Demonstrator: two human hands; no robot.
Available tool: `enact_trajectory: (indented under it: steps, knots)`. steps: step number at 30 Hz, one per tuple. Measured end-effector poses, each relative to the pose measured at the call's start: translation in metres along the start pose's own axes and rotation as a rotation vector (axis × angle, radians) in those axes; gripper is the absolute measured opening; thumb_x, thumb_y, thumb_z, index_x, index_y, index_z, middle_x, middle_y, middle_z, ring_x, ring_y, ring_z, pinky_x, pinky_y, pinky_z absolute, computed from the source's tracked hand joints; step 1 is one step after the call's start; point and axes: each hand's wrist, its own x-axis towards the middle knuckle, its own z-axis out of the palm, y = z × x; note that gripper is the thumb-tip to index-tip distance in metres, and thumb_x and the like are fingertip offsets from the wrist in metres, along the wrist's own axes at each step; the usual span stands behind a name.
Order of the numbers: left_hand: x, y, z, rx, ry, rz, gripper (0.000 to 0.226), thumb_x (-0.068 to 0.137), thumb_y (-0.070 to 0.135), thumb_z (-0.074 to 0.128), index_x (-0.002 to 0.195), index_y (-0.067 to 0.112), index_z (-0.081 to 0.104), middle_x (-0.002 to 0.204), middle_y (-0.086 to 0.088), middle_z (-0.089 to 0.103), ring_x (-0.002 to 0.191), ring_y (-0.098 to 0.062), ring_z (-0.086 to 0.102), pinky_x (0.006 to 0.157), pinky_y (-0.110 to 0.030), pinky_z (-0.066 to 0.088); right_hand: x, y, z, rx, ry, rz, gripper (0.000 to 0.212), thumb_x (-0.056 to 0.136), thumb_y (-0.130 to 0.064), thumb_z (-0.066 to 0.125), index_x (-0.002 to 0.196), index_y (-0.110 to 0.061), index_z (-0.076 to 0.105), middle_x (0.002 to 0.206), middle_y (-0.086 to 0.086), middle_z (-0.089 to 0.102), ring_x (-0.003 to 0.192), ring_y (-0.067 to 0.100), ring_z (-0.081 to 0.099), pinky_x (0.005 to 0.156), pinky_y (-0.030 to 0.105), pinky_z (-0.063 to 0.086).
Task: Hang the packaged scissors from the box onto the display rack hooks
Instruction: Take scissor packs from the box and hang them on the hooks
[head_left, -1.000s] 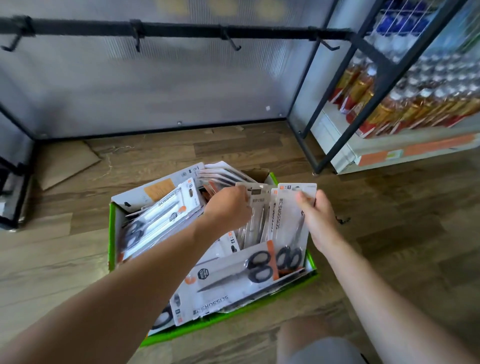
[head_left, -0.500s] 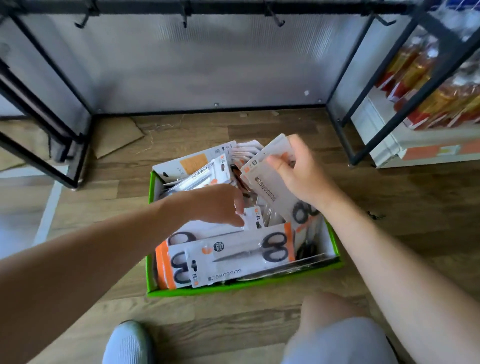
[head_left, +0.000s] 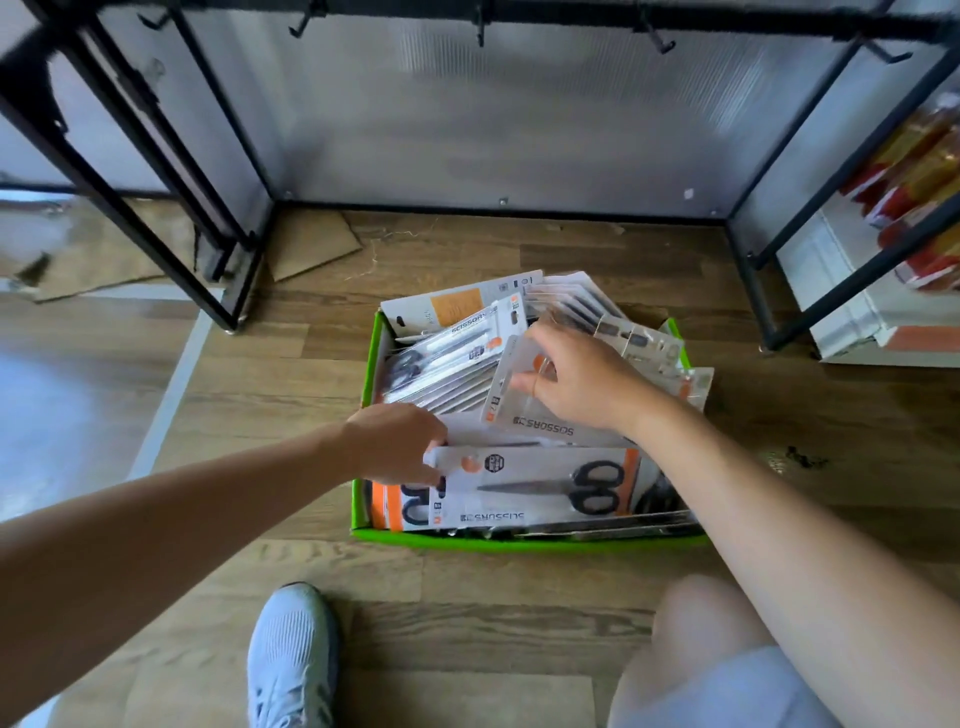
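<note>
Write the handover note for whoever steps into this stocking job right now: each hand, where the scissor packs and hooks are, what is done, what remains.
Left hand: pinches the left end of the front white-and-orange card pack of black-handled scissors, which lies in the box.
Right hand: grips a tilted white scissors pack over the pile.
Green cardboard box: on the wooden floor, full of packs.
Black metal rack hooks: those in view are bare.
Done: nothing visibly hung.
Left: lift the packs and hang them on the hooks.
</note>
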Motion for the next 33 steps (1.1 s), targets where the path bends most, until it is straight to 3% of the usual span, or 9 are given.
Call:
enact_trajectory:
  steps: [4, 9, 13, 16, 19, 23, 25, 28, 33]
  knots:
    - [0.001, -0.001, -0.004, -0.273, 0.013, -0.023, 0.032, 0.091, 0.031, 0.065, 0.122, 0.023, 0.060, 0.108, -0.001, 0.064, 0.080, -0.014, 0.052, 0.054, -0.022, 0.035, 0.004, -0.003, 0.002, 0.017, 0.009, 0.002, 0.031, 0.092, -0.040, 0.062, 0.114, -0.019, 0.054, 0.111, 0.000, 0.064, 0.093, 0.019, 0.060, 0.083, 0.045, 0.052]
    - [0.004, 0.008, -0.016, -0.341, 0.144, -0.004, 0.029, 0.096, 0.030, 0.057, 0.124, 0.035, 0.060, 0.076, 0.010, 0.059, 0.059, -0.009, 0.053, 0.051, -0.024, 0.039, 0.004, 0.002, -0.005, 0.035, 0.166, 0.002, 0.028, 0.095, -0.034, 0.060, 0.113, -0.014, 0.055, 0.096, -0.002, 0.061, 0.080, 0.018, 0.057, 0.073, 0.038, 0.049]
    - [0.013, 0.012, -0.025, -0.450, 0.306, 0.003, 0.021, 0.091, 0.030, 0.066, 0.111, 0.026, 0.070, 0.114, 0.005, 0.067, 0.098, -0.016, 0.061, 0.083, -0.028, 0.049, 0.003, 0.007, -0.011, 0.079, 0.274, 0.013, 0.035, 0.095, -0.033, 0.061, 0.123, -0.015, 0.054, 0.100, -0.004, 0.059, 0.083, 0.016, 0.056, 0.069, 0.031, 0.045]
    - [0.020, 0.009, -0.033, -0.559, 0.362, -0.005, 0.002, 0.090, 0.024, 0.067, 0.091, 0.026, 0.067, 0.095, 0.011, 0.064, 0.088, -0.012, 0.060, 0.073, -0.022, 0.043, 0.004, 0.007, -0.022, 0.110, 0.330, -0.012, 0.022, 0.094, -0.031, 0.062, 0.103, -0.013, 0.053, 0.090, -0.001, 0.062, 0.076, 0.015, 0.057, 0.064, 0.032, 0.045]
    - [0.028, 0.004, -0.037, -0.603, 0.329, -0.076, 0.016, 0.094, 0.019, 0.059, 0.079, 0.019, 0.064, 0.074, 0.010, 0.064, 0.064, -0.015, 0.060, 0.057, -0.024, 0.046, 0.006, -0.005, -0.035, 0.100, 0.293, -0.086, 0.019, 0.094, -0.029, 0.063, 0.096, -0.016, 0.049, 0.086, -0.003, 0.058, 0.075, 0.015, 0.055, 0.065, 0.034, 0.045]
    - [0.031, -0.001, -0.041, -0.691, 0.344, -0.127, 0.016, 0.095, 0.013, 0.052, 0.081, 0.014, 0.060, 0.084, -0.005, 0.071, 0.061, -0.018, 0.059, 0.052, -0.030, 0.048, 0.009, -0.023, -0.044, -0.018, 0.222, -0.137, 0.025, 0.093, -0.033, 0.063, 0.089, -0.019, 0.043, 0.080, -0.009, 0.048, 0.076, 0.021, 0.050, 0.067, 0.036, 0.041]
    - [0.029, -0.002, -0.048, -0.809, 0.380, -0.104, 0.012, 0.097, 0.013, 0.050, 0.092, 0.011, 0.061, 0.083, -0.003, 0.070, 0.070, -0.019, 0.065, 0.057, -0.033, 0.055, 0.012, -0.028, -0.037, -0.108, 0.123, -0.109, 0.026, 0.094, -0.038, 0.060, 0.090, -0.019, 0.041, 0.087, -0.006, 0.048, 0.082, 0.019, 0.050, 0.071, 0.036, 0.040]
    - [0.027, -0.002, -0.058, -0.980, 0.433, -0.065, 0.013, 0.101, 0.014, 0.049, 0.093, 0.010, 0.060, 0.084, -0.004, 0.071, 0.076, -0.016, 0.068, 0.057, -0.023, 0.054, 0.018, -0.025, -0.022, -0.079, 0.029, -0.038, 0.026, 0.096, -0.041, 0.055, 0.095, -0.018, 0.043, 0.104, -0.003, 0.048, 0.092, 0.017, 0.051, 0.078, 0.036, 0.042]
    - [0.028, -0.001, -0.055, -1.083, 0.473, -0.013, 0.017, 0.101, 0.014, 0.050, 0.088, 0.016, 0.059, 0.083, -0.002, 0.070, 0.076, -0.016, 0.066, 0.058, -0.022, 0.052, 0.021, -0.013, -0.011, -0.081, 0.067, -0.011, 0.041, 0.097, -0.044, 0.053, 0.120, -0.011, 0.048, 0.121, 0.000, 0.048, 0.112, 0.019, 0.045, 0.091, 0.036, 0.039]
